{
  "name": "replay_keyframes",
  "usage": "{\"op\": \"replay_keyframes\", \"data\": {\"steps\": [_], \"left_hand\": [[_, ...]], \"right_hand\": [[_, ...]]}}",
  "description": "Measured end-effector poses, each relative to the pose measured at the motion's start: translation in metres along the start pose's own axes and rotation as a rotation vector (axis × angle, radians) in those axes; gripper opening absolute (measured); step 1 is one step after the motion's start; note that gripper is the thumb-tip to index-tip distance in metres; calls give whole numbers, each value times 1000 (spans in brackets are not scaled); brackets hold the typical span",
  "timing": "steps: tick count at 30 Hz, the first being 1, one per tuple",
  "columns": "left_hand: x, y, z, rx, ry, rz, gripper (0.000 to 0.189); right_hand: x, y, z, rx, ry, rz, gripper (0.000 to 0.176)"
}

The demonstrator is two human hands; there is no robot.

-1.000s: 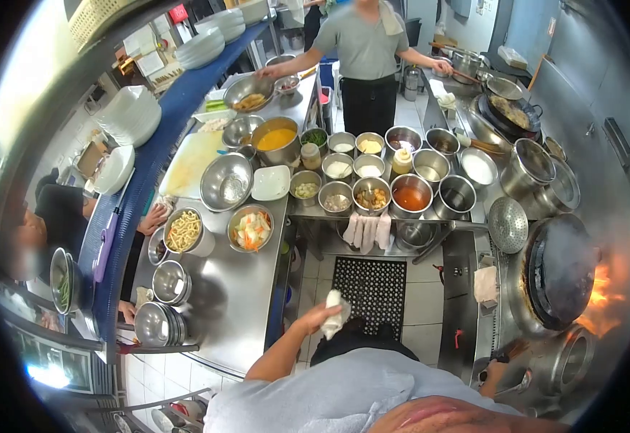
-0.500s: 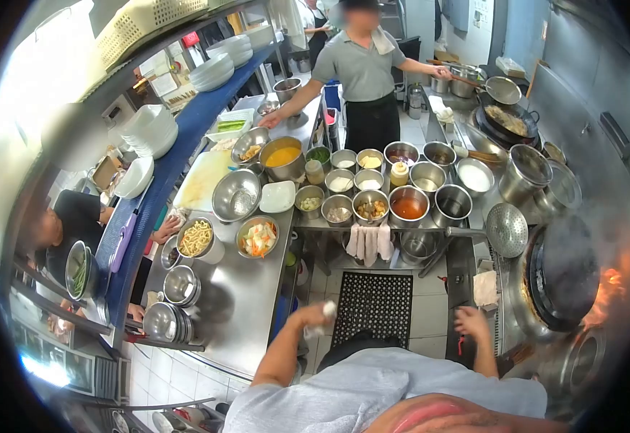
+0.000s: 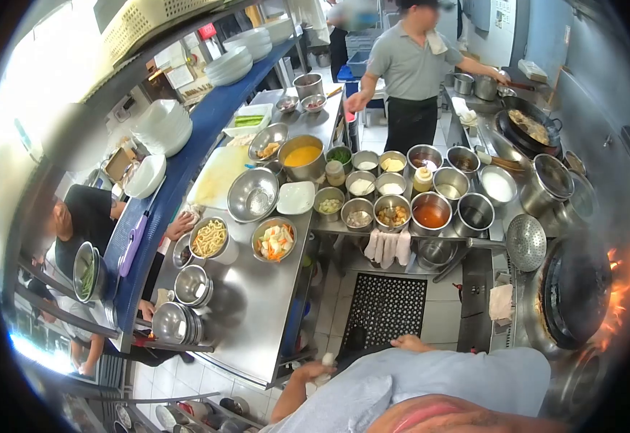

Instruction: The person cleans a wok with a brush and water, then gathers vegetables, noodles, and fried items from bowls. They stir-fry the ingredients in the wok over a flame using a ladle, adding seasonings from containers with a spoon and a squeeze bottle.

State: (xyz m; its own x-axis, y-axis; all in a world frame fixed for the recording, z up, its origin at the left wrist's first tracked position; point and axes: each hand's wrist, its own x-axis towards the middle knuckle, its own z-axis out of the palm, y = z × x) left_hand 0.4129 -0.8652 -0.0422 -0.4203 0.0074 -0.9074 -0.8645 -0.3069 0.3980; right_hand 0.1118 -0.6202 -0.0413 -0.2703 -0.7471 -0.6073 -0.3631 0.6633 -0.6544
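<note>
Low in front of my body, beside the steel table's end, my left hand (image 3: 312, 373) is closed around a white cloth (image 3: 327, 359), bunched up and partly hidden by the fingers. My right hand (image 3: 410, 344) is close to my waist, above the dark floor mat (image 3: 387, 307); its fingers stretch out to the left and nothing shows in them. To the right, a black wok (image 3: 578, 296) sits on the burner with flames (image 3: 616, 289) and smoke at its side. A perforated ladle (image 3: 526, 243) rests beside the wok.
Several steel pots of sauces and ingredients, including a red sauce pot (image 3: 430, 216), fill the counter ahead. On the left table (image 3: 250, 310) stand a noodle bowl (image 3: 211, 239), a cut vegetable bowl (image 3: 274, 239) and stacked steel bowls (image 3: 170, 323). A co-worker (image 3: 412, 68) stands beyond.
My view has shifted left. Both hands have come down and nearer my body, the left still holding the white cloth. The co-worker's arm has pulled back from the bowls.
</note>
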Motion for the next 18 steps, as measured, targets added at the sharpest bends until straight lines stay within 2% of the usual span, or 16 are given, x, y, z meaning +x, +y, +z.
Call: {"op": "replay_keyframes", "data": {"steps": [2,3,4,5,6,7,8,9,10,11,12,14,15,16,17,18], "left_hand": [[-52,61,10,188,38,-4,62],[-11,36,-13,318,-6,52,55],[-43,66,-4,250,22,-17,59],[-15,49,-14,346,115,-93,63],[19,22,-29,444,163,-11,63],[25,20,-33,525,184,9,64],[29,14,-36,495,188,2,64],[32,15,-35,522,239,84,65],[36,16,-32,543,297,169,67],[46,3,-27,450,380,189,66],[37,7,-18,399,402,173,66],[-6,41,-2,290,456,-48,63],[10,22,1,292,454,-54,62],[26,10,-1,291,455,-54,61],[38,-9,8,280,594,133,59],[27,-7,26,264,608,90,59]], "right_hand": [[15,-14,-13,-161,-17,18,52],[23,-19,-24,-274,-3,-14,47],[49,0,-28,-488,5,-22,43],[84,37,-28,-646,131,-31,40],[91,25,-53,-632,208,1,38],[97,10,-81,-301,214,117,33],[124,32,-100,-20,230,114,28],[114,-16,-130,190,384,327,49],[103,-52,-159,287,399,389,71],[122,-37,-167,442,525,341,79],[137,-26,-184,614,523,289,85],[161,-28,-218,611,621,348,84],[179,-3,-221,586,576,345,84],[214,38,-226,543,462,205,81],[255,46,-240,514,356,37,79],[268,45,-233,524,309,41,79]]}}
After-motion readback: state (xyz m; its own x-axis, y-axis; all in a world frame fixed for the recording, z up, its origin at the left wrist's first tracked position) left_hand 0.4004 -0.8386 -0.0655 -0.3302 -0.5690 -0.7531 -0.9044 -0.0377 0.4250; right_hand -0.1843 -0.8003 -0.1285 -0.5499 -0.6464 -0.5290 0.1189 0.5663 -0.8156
